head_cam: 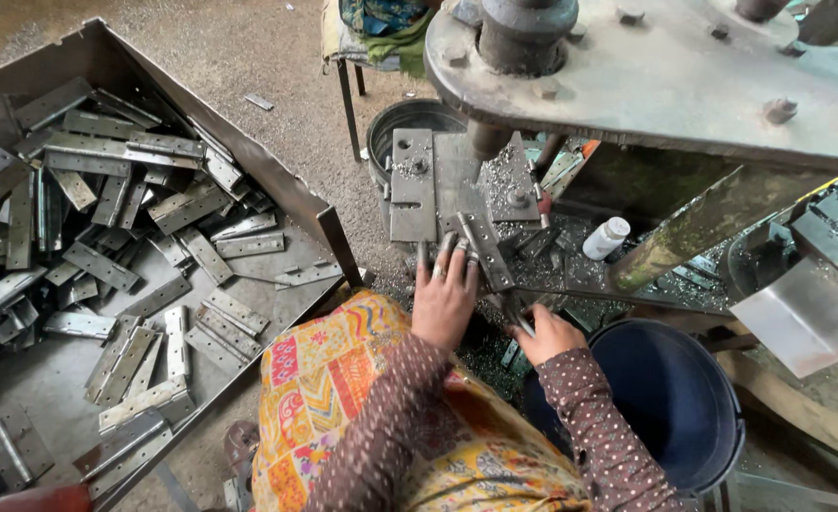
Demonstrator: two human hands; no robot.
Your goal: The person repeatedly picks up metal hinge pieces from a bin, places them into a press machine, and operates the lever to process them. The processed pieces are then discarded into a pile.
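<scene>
A flat grey steel hinge [483,251] lies slanted on the press bed [419,185], among bright metal shavings. The left hand [444,299] presses spread fingers against its near end. The right hand [547,334] is closed around a thin dark tool, mostly hidden. A rusty tray [319,213] on the left holds heaped hinges. A blue bucket [670,398] stands on gritty floor, partly cut off.
</scene>
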